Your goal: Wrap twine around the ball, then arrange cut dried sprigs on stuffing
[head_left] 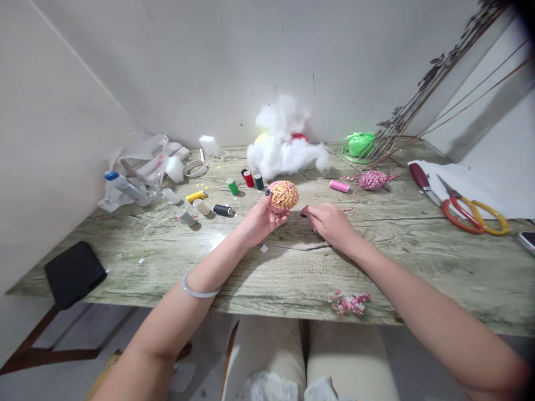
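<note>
Head view. I observe the left hand (263, 224) holding a yellow-and-pink yarn ball (285, 195) over the tabletop (267, 278); the right hand (331, 224) curls just beside it, and whether it pinches a strand I cannot tell.

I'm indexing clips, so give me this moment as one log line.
left hand: holds yellow-pink ball | right hand: beside ball, grip unclear | beyond ball: fluff | right side: scissors

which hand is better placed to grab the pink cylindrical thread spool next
Probably the right hand: it's nearer the pink thread spool, while the left hand holds the round multicoloured yarn ball.
</note>
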